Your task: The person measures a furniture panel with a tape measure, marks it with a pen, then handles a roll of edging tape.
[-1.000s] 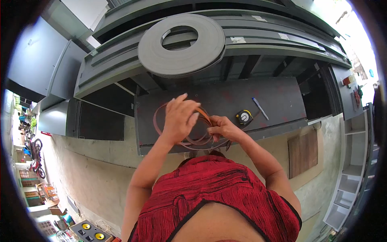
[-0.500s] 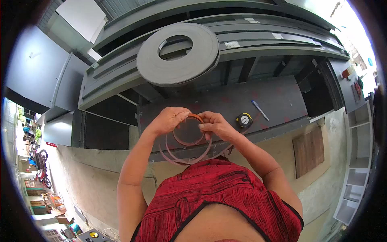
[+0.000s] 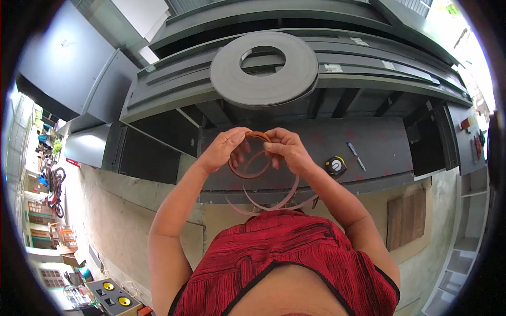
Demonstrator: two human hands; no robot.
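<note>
Both hands hold a thin brown edge-banding strip [image 3: 258, 134], wound into a small coil with looser loops trailing below toward the red shirt. My left hand [image 3: 225, 151] pinches the coil's upper left side, its other fingers curling inside the ring. On the upper right side, my right hand [image 3: 286, 150] grips the same strip between thumb and fingers. The coil is above the dark panel [image 3: 316, 138]. To the right of my right hand lie a black and yellow tape measure [image 3: 336, 166] and a blue and white pen [image 3: 356, 156].
A large grey roll of banding [image 3: 226, 73] rests on the dark cabinet frame [image 3: 358, 81] beyond my hands. Small tools [image 3: 477, 145] lie on a ledge at far right, above a white shelf unit [image 3: 466, 231]. A brown board [image 3: 406, 222] is on the floor; a speaker [image 3: 113, 297] stands lower left.
The camera view has turned, so the roll, tape measure and pen appear further right. My hands still hold the coil, slightly higher in view, and the loose loops have shifted right.
</note>
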